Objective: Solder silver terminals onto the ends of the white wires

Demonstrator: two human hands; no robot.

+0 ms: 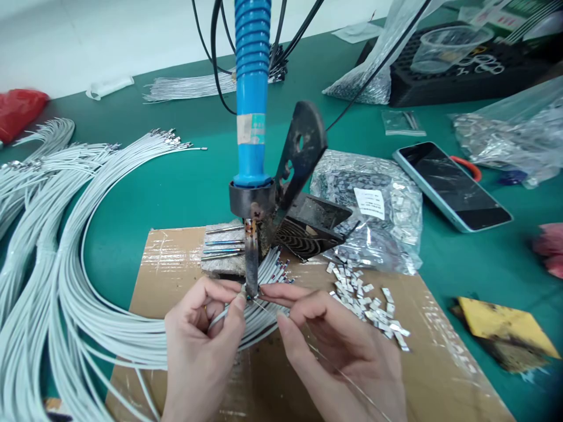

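A blue-handled soldering iron [253, 94] hangs upright in a black bracket [301, 155], its tip pointing down between my hands. My left hand [200, 346] pinches a white cable [219, 317] close to its end, right at the iron's tip. My right hand [347, 351] is closed on a thin solder wire [323, 354], which runs from the tip down past the palm. Its fingertips reach the tip from the right. Fingers partly hide the joint at the tip. Behind them lies a bundle of white cables [118, 328], curving in from the left.
Small silvery metal pieces [365, 302] lie scattered on the cardboard [444, 363]. A clear bag of parts [369, 205], a phone [455, 184] and a yellow sponge [505, 325] are on the right. Thin metal rods [223, 249] rest on a grey block behind the iron's tip.
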